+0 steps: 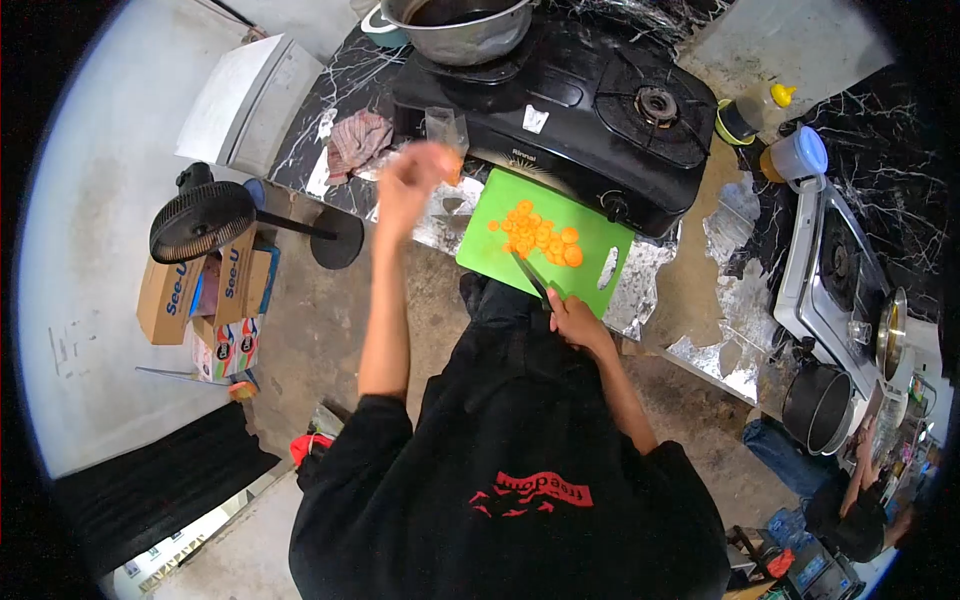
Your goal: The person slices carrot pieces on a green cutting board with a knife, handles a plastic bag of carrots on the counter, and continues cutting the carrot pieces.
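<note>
Left hand: out past the green cutting board's left edge, forearm stretched forward; it blurred on my feed, so I couldn't tell spread from pinching.
Right hand: low at the board's near edge, forearm angled inward, fingers wrapped round the knife, blade slanting forward-left.
Carrot slices: there they lay, bunched mid-board, beside the blade.

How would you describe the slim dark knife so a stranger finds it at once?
Find the wide black gas stove; before it lies a bright green rectangular cutting board. Over this board, the person's right hand holds the slim dark knife. It is long and narrow, unlike the round orange slices near its tip.
</note>
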Motion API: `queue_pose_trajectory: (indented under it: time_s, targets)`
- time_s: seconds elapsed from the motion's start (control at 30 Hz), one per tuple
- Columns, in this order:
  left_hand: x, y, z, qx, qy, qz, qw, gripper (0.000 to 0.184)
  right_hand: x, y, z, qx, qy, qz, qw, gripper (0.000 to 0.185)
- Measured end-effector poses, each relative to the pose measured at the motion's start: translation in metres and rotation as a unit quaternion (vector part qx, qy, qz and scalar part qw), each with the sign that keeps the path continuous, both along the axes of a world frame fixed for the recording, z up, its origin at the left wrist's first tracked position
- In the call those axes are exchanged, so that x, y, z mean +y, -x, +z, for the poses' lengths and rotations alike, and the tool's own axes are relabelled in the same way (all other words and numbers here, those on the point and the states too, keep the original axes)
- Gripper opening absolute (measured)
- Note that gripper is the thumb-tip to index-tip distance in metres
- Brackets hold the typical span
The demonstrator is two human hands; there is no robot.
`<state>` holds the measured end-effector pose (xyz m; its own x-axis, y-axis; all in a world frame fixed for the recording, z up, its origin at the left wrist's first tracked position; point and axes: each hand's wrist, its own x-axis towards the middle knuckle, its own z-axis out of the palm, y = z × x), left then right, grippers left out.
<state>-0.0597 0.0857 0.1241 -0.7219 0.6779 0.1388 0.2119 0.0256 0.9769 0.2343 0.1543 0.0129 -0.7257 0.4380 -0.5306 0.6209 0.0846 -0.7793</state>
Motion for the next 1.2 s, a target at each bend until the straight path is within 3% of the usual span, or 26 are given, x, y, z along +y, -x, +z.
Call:
queue_pose_trajectory:
  time_s: [0.03,0.07,0.13,0.17,0.4,0.53,0.63,0.73,0.77,0.8,0.93,1.2]
  targets:
    - [-0.011,-0.007,-0.041,0.038,0.063,-0.037,0.997,0.02,-0.001,0.0,-0.005,-0.02,0.017,0.002,1.0,0.07]
    - [-0.016,-0.027,-0.044,-0.011,0.138,-0.074,0.988,0.019,-0.002,0.0,-0.013,-0.02,0.018,0.003,1.0,0.07]
    - [-0.023,-0.046,-0.095,-0.053,0.148,-0.079,0.984,0.021,-0.002,-0.004,-0.028,-0.029,-0.077,0.039,0.996,0.07]
    - [-0.026,-0.05,-0.122,-0.007,0.159,-0.082,0.984,0.024,-0.003,-0.005,-0.028,-0.031,-0.077,0.039,0.996,0.07]
    - [-0.014,-0.072,-0.119,0.227,0.219,-0.025,0.949,0.029,-0.006,-0.007,-0.023,-0.067,-0.087,0.055,0.992,0.071]
    - [-0.009,-0.065,-0.13,0.23,0.21,-0.036,0.949,0.024,-0.006,-0.007,-0.019,-0.056,-0.078,0.049,0.994,0.07]
    - [-0.011,-0.067,-0.127,0.214,0.283,-0.072,0.932,0.026,-0.008,-0.008,-0.034,-0.062,-0.093,0.038,0.993,0.069]
    - [-0.016,-0.083,-0.124,0.25,0.235,-0.017,0.939,0.023,-0.008,-0.01,-0.038,-0.028,-0.104,0.032,0.994,0.069]
    - [-0.018,-0.089,-0.125,0.206,0.216,-0.034,0.954,0.022,-0.007,-0.011,-0.037,-0.025,-0.102,0.032,0.994,0.069]
    - [-0.021,-0.094,-0.126,0.162,0.195,-0.051,0.966,0.021,-0.006,-0.01,-0.026,-0.038,-0.067,0.03,0.997,0.068]
    - [-0.021,-0.105,-0.118,0.195,0.246,-0.049,0.948,0.022,-0.002,-0.011,-0.008,-0.061,0.041,0.001,0.997,0.065]
    - [-0.024,-0.104,-0.126,0.184,0.213,-0.014,0.959,0.02,0.003,-0.013,0.0,-0.057,0.095,-0.009,0.994,0.063]
